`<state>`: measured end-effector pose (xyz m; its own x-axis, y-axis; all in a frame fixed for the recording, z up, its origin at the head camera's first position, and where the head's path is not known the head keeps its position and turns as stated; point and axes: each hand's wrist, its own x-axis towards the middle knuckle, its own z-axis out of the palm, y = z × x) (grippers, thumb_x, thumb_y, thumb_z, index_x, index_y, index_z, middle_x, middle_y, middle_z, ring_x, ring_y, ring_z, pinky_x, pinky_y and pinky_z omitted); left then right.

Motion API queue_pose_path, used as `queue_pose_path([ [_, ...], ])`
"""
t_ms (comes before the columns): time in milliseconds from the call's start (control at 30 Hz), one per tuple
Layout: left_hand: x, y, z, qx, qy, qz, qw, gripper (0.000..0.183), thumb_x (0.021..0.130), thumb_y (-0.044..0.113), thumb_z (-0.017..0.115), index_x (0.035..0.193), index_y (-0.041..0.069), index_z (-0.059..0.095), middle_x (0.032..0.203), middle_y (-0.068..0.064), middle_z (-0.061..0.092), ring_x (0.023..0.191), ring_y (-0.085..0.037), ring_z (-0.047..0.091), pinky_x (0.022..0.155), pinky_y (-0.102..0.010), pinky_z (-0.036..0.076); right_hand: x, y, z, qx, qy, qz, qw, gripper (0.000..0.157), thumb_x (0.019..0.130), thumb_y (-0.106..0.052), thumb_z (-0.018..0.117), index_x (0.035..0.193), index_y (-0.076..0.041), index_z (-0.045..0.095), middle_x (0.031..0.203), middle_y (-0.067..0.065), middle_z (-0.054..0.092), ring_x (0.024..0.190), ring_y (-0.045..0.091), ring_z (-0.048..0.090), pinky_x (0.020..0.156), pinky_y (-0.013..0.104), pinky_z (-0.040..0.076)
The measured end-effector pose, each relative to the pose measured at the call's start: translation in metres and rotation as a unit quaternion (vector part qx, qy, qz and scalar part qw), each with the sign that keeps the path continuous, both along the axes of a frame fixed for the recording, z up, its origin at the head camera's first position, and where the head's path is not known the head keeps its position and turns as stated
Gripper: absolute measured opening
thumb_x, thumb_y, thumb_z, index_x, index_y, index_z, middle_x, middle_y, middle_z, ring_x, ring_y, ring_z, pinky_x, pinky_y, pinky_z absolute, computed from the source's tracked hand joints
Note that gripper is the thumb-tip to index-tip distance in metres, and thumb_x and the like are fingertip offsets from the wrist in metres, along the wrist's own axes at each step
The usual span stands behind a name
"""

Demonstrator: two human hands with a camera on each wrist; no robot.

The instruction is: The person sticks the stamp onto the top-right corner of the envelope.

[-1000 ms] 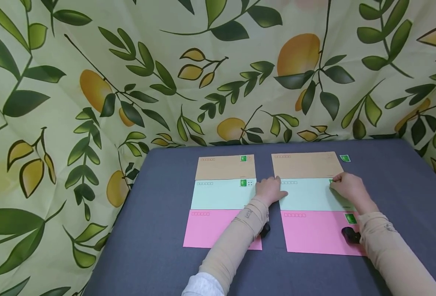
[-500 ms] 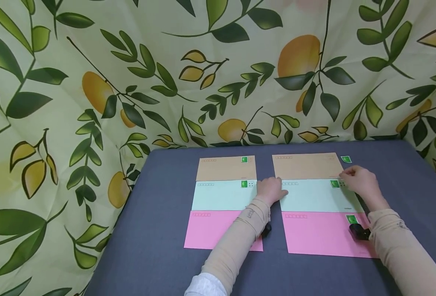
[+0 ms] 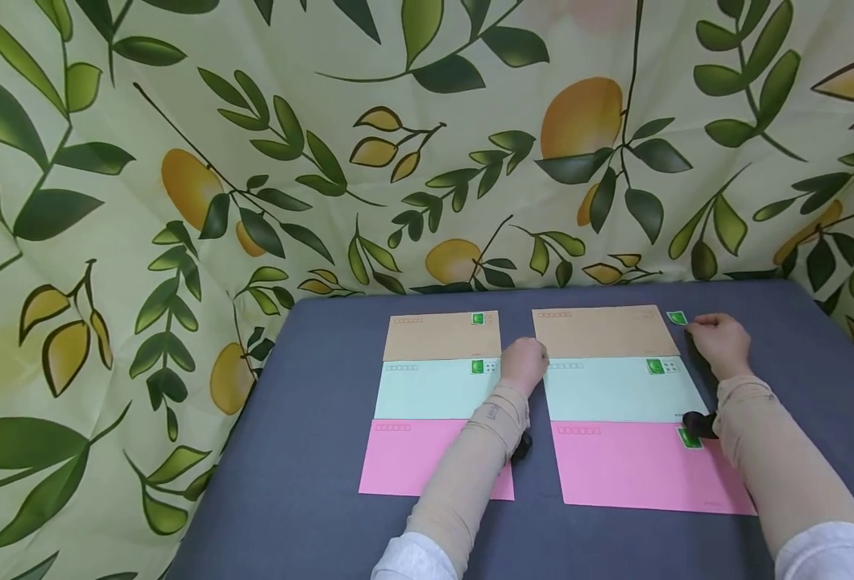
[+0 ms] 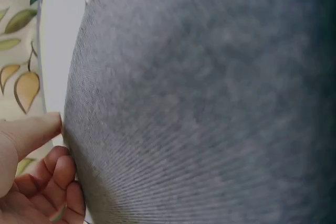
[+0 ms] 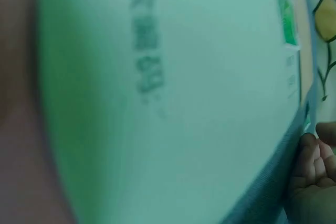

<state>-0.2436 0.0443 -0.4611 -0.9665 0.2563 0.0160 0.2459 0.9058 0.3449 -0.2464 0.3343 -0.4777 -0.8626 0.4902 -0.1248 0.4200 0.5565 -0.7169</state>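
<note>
My right hand (image 3: 721,345) is beside a small loose green stamp (image 3: 677,318) on the table, with its fingertips right at the stamp's edge. I cannot tell whether they pinch it. The right wrist view shows the thumb and bent fingers (image 5: 308,142) close to the stamp. My left hand (image 3: 524,364) is at the left edge of the right mint envelope (image 3: 615,395), its fingers loosely curled and its thumb extended in the left wrist view. A green stamp (image 3: 655,366) sits in that envelope's upper right area. Another green stamp (image 3: 689,437) on the pink envelope (image 3: 637,471) is partly hidden by the wrist camera.
Above the right mint envelope lies a brown envelope (image 3: 601,332). The left column has brown (image 3: 437,338), mint (image 3: 427,391) and pink envelopes (image 3: 408,455), the pink one partly under my left sleeve. A leaf-patterned curtain (image 3: 325,161) stands behind the dark table (image 3: 289,451).
My right hand has left the stamp on the right mint envelope and moved up and right to the loose stamp. My left hand stays nearly in place, its thumb now less visible.
</note>
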Motion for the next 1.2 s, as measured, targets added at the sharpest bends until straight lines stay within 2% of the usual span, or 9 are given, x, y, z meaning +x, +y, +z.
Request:
queue_pose_path([
  [133,-0.001,-0.002,-0.003,0.045,-0.008,0.042,0.9981,0.008,0.082,0.022,0.071,0.083,0.02,0.078,0.084,0.009,0.073,0.08,-0.005,0.065,0.065,-0.018,0.047,-0.005,0.001,-0.002,-0.004,-0.007,-0.004,1.0,0.047,0.092,-0.022,0.046,0.123,0.013,0.047,0.124,0.033,0.046,0.112,0.045,0.042,0.073,0.04,0.04],
  [233,-0.001,-0.001,-0.004,0.052,0.0,0.056,0.9971,0.007,0.081,0.023,0.071,0.08,0.02,0.078,0.079,0.009,0.073,0.075,-0.006,0.065,0.063,-0.019,0.046,-0.008,0.0,0.0,-0.002,-0.016,-0.008,1.0,0.049,0.092,-0.023,0.045,0.124,0.014,0.046,0.128,0.034,0.043,0.116,0.046,0.04,0.088,0.051,0.038],
  [267,-0.001,0.0,-0.004,0.05,0.003,0.058,0.997,0.008,0.081,0.023,0.071,0.078,0.02,0.078,0.077,0.009,0.073,0.073,-0.006,0.065,0.062,-0.019,0.046,-0.008,0.0,0.0,-0.001,-0.02,-0.01,1.0,0.05,0.092,-0.024,0.045,0.125,0.014,0.046,0.129,0.034,0.043,0.118,0.046,0.039,0.092,0.052,0.037],
  [500,-0.002,0.006,-0.005,0.05,0.005,0.081,0.9955,0.01,0.082,0.022,0.07,0.075,0.02,0.077,0.075,0.009,0.072,0.065,-0.006,0.064,0.058,-0.021,0.046,-0.012,-0.005,0.007,0.004,-0.047,-0.015,0.999,0.051,0.093,-0.027,0.045,0.126,0.012,0.046,0.13,0.032,0.043,0.117,0.045,0.041,0.09,0.05,0.038],
  [733,-0.007,0.009,-0.008,0.05,0.008,0.08,0.9955,0.009,0.082,0.022,0.071,0.075,0.017,0.075,0.074,0.007,0.072,0.063,-0.007,0.062,0.056,-0.019,0.044,-0.013,-0.009,0.008,-0.005,-0.058,-0.026,0.998,0.05,0.093,-0.026,0.046,0.127,0.011,0.046,0.131,0.032,0.043,0.118,0.045,0.041,0.095,0.051,0.036],
  [900,-0.011,0.011,-0.007,0.038,0.012,0.08,0.996,0.011,0.083,0.022,0.069,0.074,0.017,0.072,0.075,0.007,0.07,0.064,-0.008,0.063,0.053,-0.019,0.042,-0.015,-0.01,0.004,-0.026,-0.063,-0.041,0.997,0.049,0.093,-0.025,0.046,0.128,0.01,0.046,0.13,0.031,0.043,0.116,0.044,0.041,0.092,0.051,0.037],
  [967,-0.012,0.011,-0.006,0.039,0.008,0.084,0.9957,0.01,0.083,0.022,0.069,0.074,0.017,0.071,0.075,0.006,0.07,0.065,-0.009,0.063,0.053,-0.02,0.043,-0.015,-0.01,0.003,-0.026,-0.058,-0.043,0.997,0.047,0.093,-0.024,0.047,0.126,0.009,0.047,0.127,0.03,0.044,0.113,0.044,0.042,0.087,0.049,0.038],
  [1100,-0.011,0.012,-0.004,0.048,-0.007,0.088,0.9949,0.01,0.083,0.021,0.069,0.075,0.016,0.071,0.075,0.005,0.07,0.064,-0.01,0.063,0.053,-0.02,0.043,-0.015,-0.01,0.004,-0.02,-0.047,-0.044,0.998,0.044,0.092,-0.022,0.047,0.123,0.01,0.05,0.121,0.03,0.048,0.107,0.042,0.046,0.068,0.038,0.038],
  [1200,-0.009,0.013,-0.004,0.049,-0.01,0.088,0.9949,0.009,0.084,0.022,0.069,0.077,0.016,0.071,0.076,0.005,0.07,0.064,-0.009,0.062,0.052,-0.02,0.042,-0.014,-0.008,0.007,-0.021,-0.044,-0.043,0.998,0.047,0.092,-0.022,0.047,0.124,0.012,0.049,0.121,0.031,0.048,0.105,0.042,0.047,0.061,0.03,0.034],
])
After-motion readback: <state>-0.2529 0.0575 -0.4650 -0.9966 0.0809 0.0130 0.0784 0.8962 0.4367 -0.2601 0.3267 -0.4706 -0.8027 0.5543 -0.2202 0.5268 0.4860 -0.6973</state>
